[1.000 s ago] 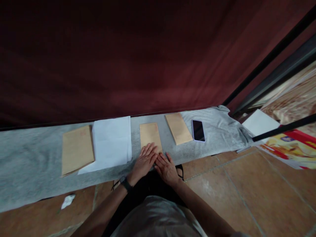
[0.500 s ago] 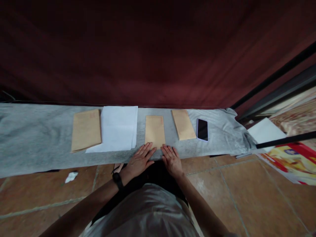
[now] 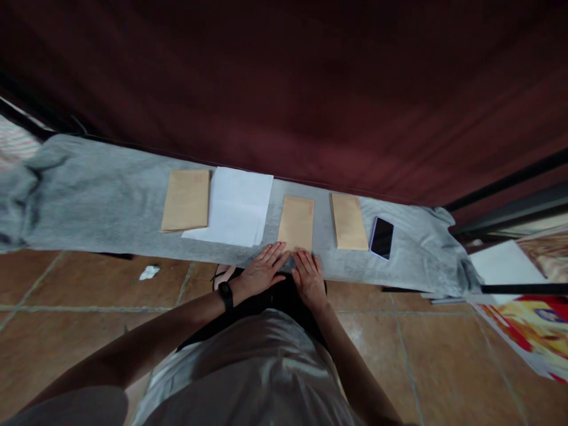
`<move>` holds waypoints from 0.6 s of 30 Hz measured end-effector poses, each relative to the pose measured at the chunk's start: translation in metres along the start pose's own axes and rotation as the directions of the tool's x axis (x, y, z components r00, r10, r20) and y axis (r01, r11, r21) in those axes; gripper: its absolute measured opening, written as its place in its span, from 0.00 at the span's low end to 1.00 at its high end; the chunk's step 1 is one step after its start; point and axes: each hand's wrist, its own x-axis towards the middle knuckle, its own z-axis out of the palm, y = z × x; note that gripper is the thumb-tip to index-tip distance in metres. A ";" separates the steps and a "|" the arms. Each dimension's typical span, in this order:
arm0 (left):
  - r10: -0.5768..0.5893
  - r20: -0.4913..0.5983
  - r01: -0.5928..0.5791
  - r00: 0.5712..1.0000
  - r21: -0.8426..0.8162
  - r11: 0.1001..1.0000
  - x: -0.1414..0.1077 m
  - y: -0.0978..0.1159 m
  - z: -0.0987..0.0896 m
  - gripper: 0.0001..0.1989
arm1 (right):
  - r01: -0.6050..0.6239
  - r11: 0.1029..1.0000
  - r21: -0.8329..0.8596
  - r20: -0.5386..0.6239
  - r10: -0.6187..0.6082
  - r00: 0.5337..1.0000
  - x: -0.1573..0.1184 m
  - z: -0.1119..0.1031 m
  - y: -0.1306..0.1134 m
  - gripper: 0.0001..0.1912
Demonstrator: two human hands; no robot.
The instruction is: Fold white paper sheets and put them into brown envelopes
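A brown paper envelope [image 3: 296,222] lies flat in the middle of the grey cloth, with small red print at its upper right. My left hand [image 3: 261,271], a dark band on its wrist, rests with fingers outstretched at the envelope's near left corner. At the near right corner, my right hand [image 3: 308,278] lies flat, its fingertips on the paper. To the left are white paper sheets [image 3: 237,207], partly overlapped by a larger stack of brown envelopes [image 3: 186,200]. Right of the middle envelope lies another stack of narrow brown envelopes [image 3: 349,222].
A phone [image 3: 382,238] with a purple edge lies at the right on the grey cloth [image 3: 110,195]. Behind hangs a dark red curtain [image 3: 284,106]. A printed red and yellow box [image 3: 536,331] is at the lower right, and a crumpled white scrap [image 3: 149,272] is on the tiled floor.
The camera view has tilted and shifted, so the cloth and everything on it appear slanted and farther right. Both hands stay at the near edge of the middle envelope.
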 end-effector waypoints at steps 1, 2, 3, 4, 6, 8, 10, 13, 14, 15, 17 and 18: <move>0.003 -0.001 -0.003 1.000 0.000 1.000 0.000 0.000 0.001 0.36 | 0.014 1.000 -0.001 0.010 -0.014 1.000 0.002 0.002 -0.004 0.27; 0.006 -0.004 -0.006 1.000 -0.001 1.000 -0.001 -0.001 0.002 0.36 | 0.021 1.000 -0.005 0.017 -0.021 1.000 0.004 0.003 -0.008 0.27; 0.011 -0.009 -0.011 1.000 -0.002 1.000 -0.001 -0.001 0.003 0.37 | 0.022 1.000 -0.011 0.020 -0.022 1.000 0.004 0.004 -0.010 0.27; 0.015 -0.015 -0.015 1.000 -0.004 1.000 -0.001 -0.002 0.004 0.36 | 0.017 1.000 -0.017 0.018 -0.017 1.000 0.005 0.005 -0.011 0.27; 0.020 -0.023 -0.020 1.000 -0.005 1.000 -0.002 -0.003 0.004 0.36 | 0.004 1.000 -0.030 0.014 -0.004 1.000 0.004 0.004 -0.010 0.26; 0.021 -0.023 -0.021 1.000 -0.008 1.000 -0.002 -0.003 0.003 0.36 | -0.017 0.999 -0.041 0.008 0.017 1.000 0.001 0.003 -0.006 0.26; 0.023 -0.022 -0.023 0.999 -0.013 1.000 -0.002 -0.003 0.001 0.36 | -0.038 0.998 -0.048 0.003 0.039 0.999 -0.002 0.000 -0.001 0.25; 0.025 -0.023 -0.025 0.999 -0.007 1.000 -0.002 -0.003 0.000 0.36 | -0.053 0.997 -0.057 -0.005 0.053 0.999 -0.006 -0.003 0.006 0.25; 0.025 -0.020 -0.025 0.999 0.003 1.000 -0.003 -0.003 -0.001 0.36 | -0.056 0.997 -0.060 -0.008 0.056 0.998 -0.007 -0.004 0.008 0.25; 0.025 -0.015 -0.025 1.000 0.014 1.000 -0.003 -0.003 -0.001 0.36 | -0.060 0.996 -0.064 -0.012 0.060 0.998 -0.009 -0.005 0.010 0.25; 0.024 -0.009 -0.024 1.000 0.032 0.999 -0.005 -0.003 -0.002 0.36 | -0.071 0.995 -0.070 -0.020 0.070 0.997 -0.011 -0.006 0.013 0.25; 0.023 -0.010 -0.022 1.000 0.036 0.999 -0.006 -0.004 -0.002 0.37 | -0.077 0.994 -0.072 -0.023 0.075 0.997 -0.012 -0.007 0.014 0.25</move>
